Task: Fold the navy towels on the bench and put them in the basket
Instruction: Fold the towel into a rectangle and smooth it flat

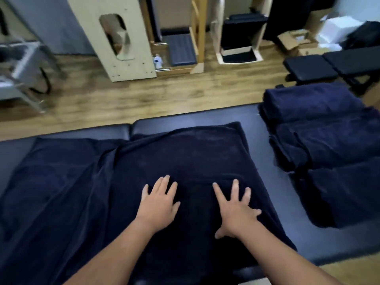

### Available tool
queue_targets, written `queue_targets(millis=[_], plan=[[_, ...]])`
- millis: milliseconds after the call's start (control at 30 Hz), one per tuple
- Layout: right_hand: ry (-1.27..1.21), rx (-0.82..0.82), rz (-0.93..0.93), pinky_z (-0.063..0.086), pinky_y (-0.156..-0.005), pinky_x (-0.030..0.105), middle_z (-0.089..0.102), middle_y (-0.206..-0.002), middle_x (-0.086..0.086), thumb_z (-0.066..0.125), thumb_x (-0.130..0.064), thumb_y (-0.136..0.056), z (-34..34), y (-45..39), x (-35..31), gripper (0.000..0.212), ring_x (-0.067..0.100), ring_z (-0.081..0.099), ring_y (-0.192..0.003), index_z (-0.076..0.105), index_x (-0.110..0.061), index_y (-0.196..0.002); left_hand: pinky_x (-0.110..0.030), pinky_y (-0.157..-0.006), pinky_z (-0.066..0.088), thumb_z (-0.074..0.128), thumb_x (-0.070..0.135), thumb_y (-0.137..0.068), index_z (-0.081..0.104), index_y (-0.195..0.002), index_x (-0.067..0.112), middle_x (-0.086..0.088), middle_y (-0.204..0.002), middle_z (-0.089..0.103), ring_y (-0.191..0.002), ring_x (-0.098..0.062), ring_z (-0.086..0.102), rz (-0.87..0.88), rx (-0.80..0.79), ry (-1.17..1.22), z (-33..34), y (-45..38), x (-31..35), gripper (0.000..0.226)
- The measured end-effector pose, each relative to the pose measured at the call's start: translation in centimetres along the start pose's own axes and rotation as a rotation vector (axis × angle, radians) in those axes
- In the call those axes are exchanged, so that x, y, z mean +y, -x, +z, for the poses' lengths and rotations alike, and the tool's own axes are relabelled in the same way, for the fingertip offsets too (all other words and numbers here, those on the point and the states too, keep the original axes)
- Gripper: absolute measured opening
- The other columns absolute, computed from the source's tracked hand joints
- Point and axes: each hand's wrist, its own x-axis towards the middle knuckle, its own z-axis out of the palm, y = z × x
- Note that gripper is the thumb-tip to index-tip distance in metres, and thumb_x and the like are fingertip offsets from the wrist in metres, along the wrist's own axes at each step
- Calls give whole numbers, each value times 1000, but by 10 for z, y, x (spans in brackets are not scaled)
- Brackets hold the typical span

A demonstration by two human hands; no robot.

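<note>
A large navy towel (127,182) lies spread over the dark padded desk (257,140), and everything else sits in relation to it. Its right part is doubled over into a smoother, thicker panel, while its left part runs out flatter with long creases toward the desk's left end. Both hands rest palm down on the doubled panel, near the towel's near edge: the left hand (158,204) with fingers straight and slightly fanned, the right hand (236,208) just beside it with fingers spread wide and the thumb stretched out toward the body. Neither hand grips any cloth; they press flat on the surface. To the right of the towel, apart from it on the same desk, sits a pile of folded navy towels (329,140), stacked in overlapping rows. Beyond the towel's far edge is a wooden floor (144,95), with pale wooden furniture (123,38) standing on it and a black padded bench (329,66) farther right.
</note>
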Motion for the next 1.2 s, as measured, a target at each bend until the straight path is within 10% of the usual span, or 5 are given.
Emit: queue_targets(millis=[233, 533, 733, 900, 1200], plan=[[240, -15, 57, 30, -105, 75, -46, -153, 18, 93, -51, -63, -11, 4, -31, 158, 52, -18, -148, -42, -35, -144, -66, -99, 46, 40, 47, -98, 44, -150, 22, -10, -160, 37, -148, -28, 37, -250, 36, 22, 27, 89, -50, 59], [462, 193, -707, 20, -117, 65, -23, -166, 10, 65, -43, -94, 37, 42, -181, 93, 42, -12, -152, 0, -34, -160, -56, -86, 46, 80, 22, -67, 61, -133, 6, -25, -146, 47, -125, -39, 51, -441, -58, -81, 17, 143, -96, 70], [493, 14, -493, 12, -112, 75, -29, -164, 4, 70, -18, -89, 60, 57, -246, 108, 50, -23, -148, -11, -37, -158, -56, -82, 36, 56, 7, -62, 48, -144, 9, -28, -131, 52, -109, -44, 52, -587, 126, -58, 11, 192, -160, 82], [502, -16, -385, 19, -112, 72, -18, -166, 6, 70, -24, -89, 52, 64, -271, 101, 53, -11, -149, -4, -37, -157, -36, -65, 39, 63, 5, -75, 53, -79, 18, -3, -82, 63, -77, -25, 61, -590, 30, 116, -1, 200, -200, 17], [370, 393, -474, 46, -95, 47, 35, -147, 9, 62, -34, -93, 35, 73, -334, 49, 33, 46, -124, 45, -18, -135, -37, -70, 39, 47, 2, -87, 47, -99, 17, -5, -103, 61, -93, -31, 64, -404, 137, 134, -66, 178, -295, 20]])
